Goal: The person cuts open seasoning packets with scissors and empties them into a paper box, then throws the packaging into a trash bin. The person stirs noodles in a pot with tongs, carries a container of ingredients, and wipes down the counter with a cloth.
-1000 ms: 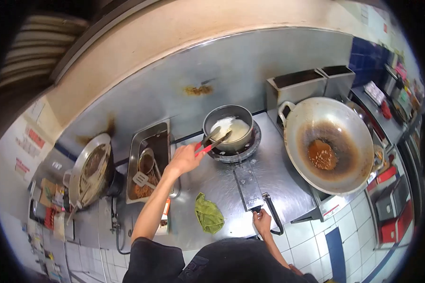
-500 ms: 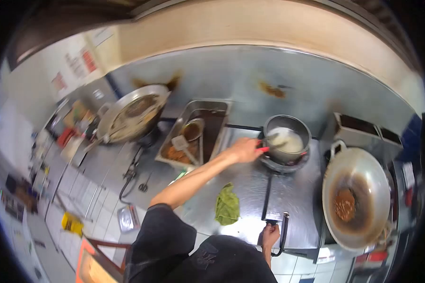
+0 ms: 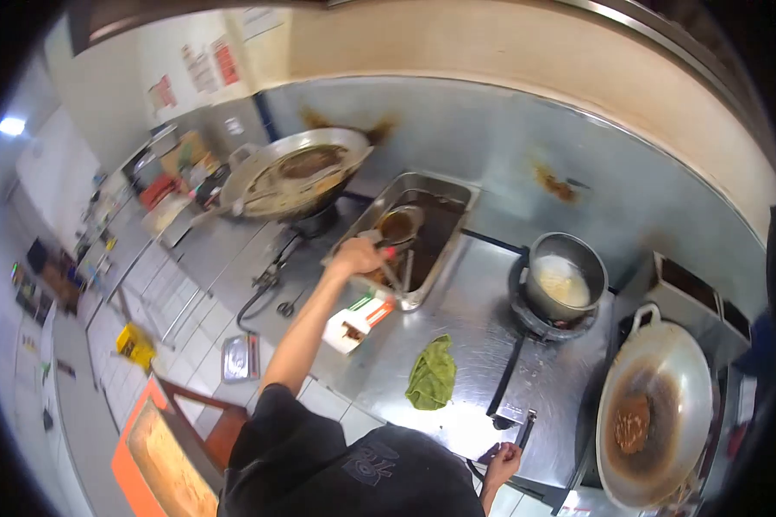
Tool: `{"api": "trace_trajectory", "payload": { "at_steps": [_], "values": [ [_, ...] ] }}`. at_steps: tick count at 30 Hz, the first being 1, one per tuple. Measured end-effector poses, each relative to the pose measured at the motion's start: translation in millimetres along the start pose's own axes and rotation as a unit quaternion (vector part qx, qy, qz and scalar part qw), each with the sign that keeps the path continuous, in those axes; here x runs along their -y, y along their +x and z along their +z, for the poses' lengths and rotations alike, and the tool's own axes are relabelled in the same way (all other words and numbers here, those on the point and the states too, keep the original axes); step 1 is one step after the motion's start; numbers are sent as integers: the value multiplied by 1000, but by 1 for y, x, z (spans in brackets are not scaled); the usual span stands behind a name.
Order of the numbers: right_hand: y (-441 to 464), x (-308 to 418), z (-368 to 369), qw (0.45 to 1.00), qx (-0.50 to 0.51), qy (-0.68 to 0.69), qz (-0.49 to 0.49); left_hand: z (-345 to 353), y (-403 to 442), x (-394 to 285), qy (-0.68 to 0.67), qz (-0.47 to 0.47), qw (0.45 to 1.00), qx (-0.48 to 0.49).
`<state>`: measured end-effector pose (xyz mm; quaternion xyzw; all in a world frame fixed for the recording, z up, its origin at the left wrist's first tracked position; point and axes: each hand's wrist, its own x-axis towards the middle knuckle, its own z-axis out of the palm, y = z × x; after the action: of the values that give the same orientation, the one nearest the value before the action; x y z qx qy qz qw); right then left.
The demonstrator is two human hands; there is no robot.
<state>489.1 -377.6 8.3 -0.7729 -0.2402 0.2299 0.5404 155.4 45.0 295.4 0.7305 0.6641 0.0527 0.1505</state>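
Observation:
My left hand [image 3: 358,257] reaches over the near left end of a metal tray [image 3: 464,207] and grips a red-handled utensil [image 3: 390,252]. The utensil's working end is hidden or too blurred to make out. In the tray are dark liquid, a strainer [image 3: 401,226] and a pale tool. My right hand [image 3: 502,465] is low at the counter's front edge with fingers curled, beside a metal pipe [image 3: 528,422] and just below a dark knob [image 3: 503,422]. What it holds, if anything, is hidden. A grey pot [image 3: 597,276] with whitish liquid and pale food sits on a burner.
A wok of oil [image 3: 310,164] stands at back left. On the right is a large pan [image 3: 655,370] with brown residue. A green cloth [image 3: 431,375] and an opened carton [image 3: 353,326] lie on the steel counter [image 3: 474,284]. A scale [image 3: 240,358] is farther left.
My left hand has moved from the pot leftward to the tray, carrying the red-handled utensil. My right hand has come off the knob and dropped slightly. The view has turned left.

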Motion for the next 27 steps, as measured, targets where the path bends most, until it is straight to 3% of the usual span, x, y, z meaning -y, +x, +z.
{"api": "trace_trajectory", "payload": {
  "at_steps": [2,3,4,6,8,10,12,13,14,17,20,22,24,26,27],
  "values": [
    [-6,27,-1,999,7,34,-7,10,-16,-3,7,-59,997,51],
    [0,8,5,997,5,78,2,40,-1,15,22,-9,999,44],
    [2,10,4,998,33,52,-21,51,-8,12,24,5,1000,20],
    [-4,34,5,996,84,17,-13,80,-10,0,-71,-88,993,-31],
    [0,26,11,993,118,-15,-25,107,-6,-10,-67,-77,990,-97],
    [11,19,17,975,185,-107,-61,119,-3,-20,-100,-134,983,-80],
    [10,33,29,970,211,-106,-52,130,-10,-17,-58,-93,992,-58],
    [7,42,36,965,225,-93,-101,126,-20,-15,-64,-102,991,-59],
    [4,52,45,956,239,-78,-151,118,-30,-15,-89,-83,990,-75],
    [-7,85,76,944,275,-71,-170,81,-74,-3,-176,-23,977,-113],
    [-37,127,116,926,323,-89,-172,35,-146,49,-309,131,935,-112],
    [-81,172,156,920,361,-82,-129,24,-193,99,-392,172,901,-68],
    [-118,185,202,899,405,-61,-158,23,-239,157,-507,151,848,-28],
    [-161,197,257,861,484,-41,-151,46,-280,220,-493,46,867,-63],
    [-186,208,286,840,511,-48,-178,80,-297,251,-402,-31,910,-100]
  ]
}}
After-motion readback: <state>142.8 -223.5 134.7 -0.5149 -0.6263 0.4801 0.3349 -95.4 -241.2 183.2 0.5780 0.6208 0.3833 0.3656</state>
